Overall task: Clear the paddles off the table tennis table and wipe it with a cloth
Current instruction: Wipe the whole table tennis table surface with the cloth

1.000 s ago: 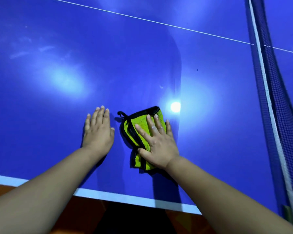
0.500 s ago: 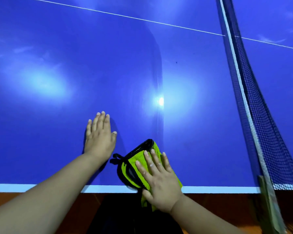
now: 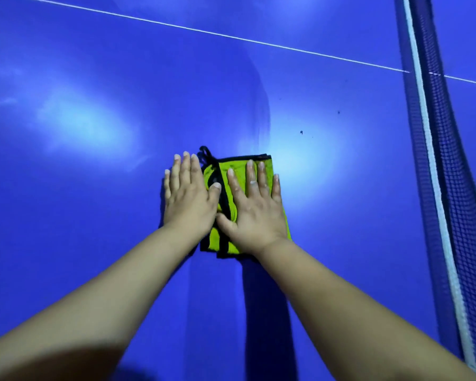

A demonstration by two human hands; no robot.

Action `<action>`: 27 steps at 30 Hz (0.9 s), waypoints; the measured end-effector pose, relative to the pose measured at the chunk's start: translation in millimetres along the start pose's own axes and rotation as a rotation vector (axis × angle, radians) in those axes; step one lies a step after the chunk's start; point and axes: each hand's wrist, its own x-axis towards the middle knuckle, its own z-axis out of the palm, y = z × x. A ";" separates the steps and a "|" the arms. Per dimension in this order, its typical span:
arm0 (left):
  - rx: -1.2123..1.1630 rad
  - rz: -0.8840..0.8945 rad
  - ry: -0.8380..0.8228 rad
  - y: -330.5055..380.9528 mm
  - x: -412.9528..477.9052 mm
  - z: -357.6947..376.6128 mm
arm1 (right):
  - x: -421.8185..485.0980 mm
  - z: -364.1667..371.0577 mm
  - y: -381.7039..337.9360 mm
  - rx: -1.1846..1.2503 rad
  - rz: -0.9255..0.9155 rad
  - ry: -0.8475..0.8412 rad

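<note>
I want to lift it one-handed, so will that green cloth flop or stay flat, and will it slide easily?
Probably floppy: the green cloth lies folded in soft layers. Likely light, as it sits thin under the right hand. It should slide easily; the table looks smooth and glossy.

The only view comes from a wide-angle camera worn on the person's head, facing forward and tilted steeply down onto the glossy blue table tennis table top (image 3: 94, 188), which fills the frame. It sits close. The bare left forearm (image 3: 107, 284) and bare right forearm (image 3: 327, 298) run in from the bottom corners and converge near the frame's centre, where the left hand (image 3: 188, 199) and right hand (image 3: 254, 213) lie flat at the folded lime-green cloth with black edging (image 3: 238, 164). The thin white painted line (image 3: 231, 37) slants across the top of the frame, and the dark mesh net with a white top band (image 3: 448, 188) runs down the right side (its band looks curved).
</note>
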 end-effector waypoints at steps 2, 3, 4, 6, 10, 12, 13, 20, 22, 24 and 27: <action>0.019 -0.046 0.011 16.3 26.3 3.6 | 40.7 -10.0 16.7 -0.008 0.023 0.028; 0.022 -0.071 0.013 23.7 40.0 4.5 | 60.7 -14.1 24.2 -0.011 0.035 0.037; 0.022 -0.093 0.013 30.5 53.7 4.9 | 80.9 -18.8 31.2 -0.012 0.046 0.043; 0.016 -0.122 -0.007 43.5 80.7 5.3 | 122.3 -28.7 46.0 -0.019 0.055 0.052; 0.040 -0.213 -0.141 65.4 116.7 13.5 | 197.5 -45.8 76.3 -0.010 0.057 0.086; 0.081 -0.275 -0.180 71.6 125.0 18.3 | 231.2 -52.3 88.4 -0.006 0.048 0.097; 0.110 -0.293 -0.194 73.7 126.8 20.0 | 247.1 -56.2 94.5 -0.006 0.042 0.102; 0.262 -0.344 -0.266 81.0 130.4 22.9 | 338.6 -79.3 128.3 0.011 0.007 0.102; 0.275 -0.346 -0.277 80.9 129.9 20.3 | 352.2 -85.9 137.7 0.006 -0.006 0.094; 0.282 -0.363 -0.295 82.1 131.9 20.6 | 362.5 -90.3 149.7 0.010 -0.040 0.091; 0.302 -0.380 -0.338 83.8 133.5 19.3 | 365.1 -92.3 160.0 0.014 -0.084 0.076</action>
